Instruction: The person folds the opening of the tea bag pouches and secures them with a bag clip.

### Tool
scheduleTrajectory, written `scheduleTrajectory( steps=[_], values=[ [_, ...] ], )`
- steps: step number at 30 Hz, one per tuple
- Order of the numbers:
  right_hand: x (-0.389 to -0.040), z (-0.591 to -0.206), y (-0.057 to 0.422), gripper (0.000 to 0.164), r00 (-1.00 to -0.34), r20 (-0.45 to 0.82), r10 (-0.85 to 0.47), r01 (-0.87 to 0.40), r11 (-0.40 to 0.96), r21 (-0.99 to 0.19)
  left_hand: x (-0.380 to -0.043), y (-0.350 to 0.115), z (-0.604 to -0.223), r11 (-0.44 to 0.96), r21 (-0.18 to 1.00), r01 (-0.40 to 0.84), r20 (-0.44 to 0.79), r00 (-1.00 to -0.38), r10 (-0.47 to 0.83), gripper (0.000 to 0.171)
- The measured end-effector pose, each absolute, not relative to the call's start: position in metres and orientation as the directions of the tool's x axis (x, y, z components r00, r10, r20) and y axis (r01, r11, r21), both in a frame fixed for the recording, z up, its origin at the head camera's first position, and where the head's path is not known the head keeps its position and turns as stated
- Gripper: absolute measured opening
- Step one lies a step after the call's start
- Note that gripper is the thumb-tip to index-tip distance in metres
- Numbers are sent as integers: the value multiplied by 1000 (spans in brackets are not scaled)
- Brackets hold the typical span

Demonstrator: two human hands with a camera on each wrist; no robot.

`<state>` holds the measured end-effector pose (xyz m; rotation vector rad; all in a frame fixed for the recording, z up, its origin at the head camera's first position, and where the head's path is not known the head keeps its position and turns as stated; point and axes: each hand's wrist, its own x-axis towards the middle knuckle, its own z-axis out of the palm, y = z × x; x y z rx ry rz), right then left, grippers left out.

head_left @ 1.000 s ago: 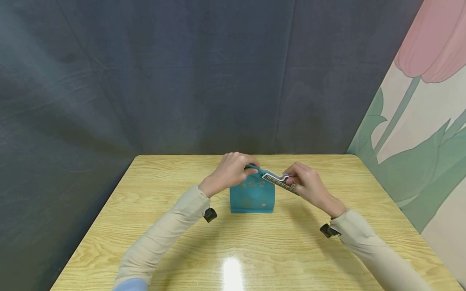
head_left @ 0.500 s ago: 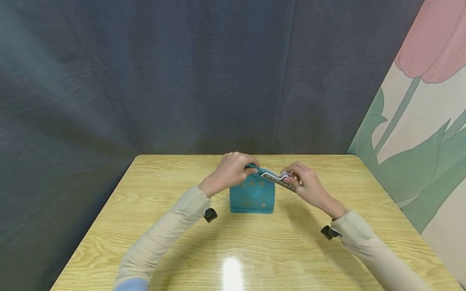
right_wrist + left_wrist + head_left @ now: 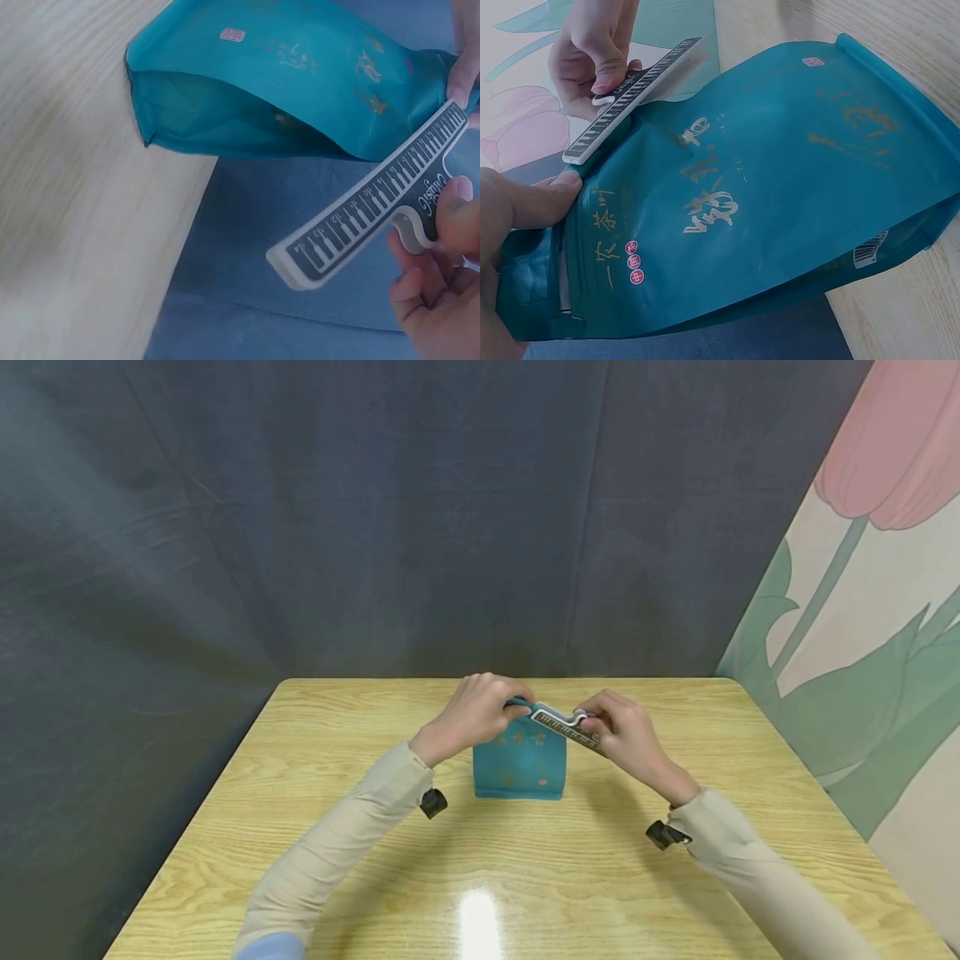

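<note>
A teal tea bag [image 3: 519, 768] with gold and white lettering stands upright on the table. My left hand [image 3: 483, 706] pinches its folded top edge between thumb and fingers. My right hand [image 3: 626, 731] grips the handle of a long clip [image 3: 566, 727] printed with piano keys and the word "Music". In the left wrist view, the clip [image 3: 634, 101] lies over one side of the bag's folded top, with one end right at my left thumb. The far end of the clip [image 3: 300, 262] sticks out past the bag's side in the right wrist view.
The wood-grain table [image 3: 337, 877] spreads around the bag. A dark curtain [image 3: 435, 527] hangs behind its back edge, and a wall with a painted tulip [image 3: 885, 443] stands to the right.
My right hand has moved slightly left with the clip, bringing its end closer to my left hand. My left hand and the bag have stayed in place.
</note>
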<state>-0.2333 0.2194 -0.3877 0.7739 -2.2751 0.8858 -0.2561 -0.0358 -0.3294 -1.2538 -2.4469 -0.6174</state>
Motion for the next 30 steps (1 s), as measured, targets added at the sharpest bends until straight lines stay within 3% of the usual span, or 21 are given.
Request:
scheduleTrajectory(
  steps=[14,30],
  values=[
    [-234,-384,219,16,-708,609,-357,-662,635,-398,-255,-46,-318,495,300,816,332,-576,747,21],
    [-234,-380,213,11,-706,635,-313,-654,631,-416,-254,-44,-320,487,297,821,409,-571,712,15]
  ],
)
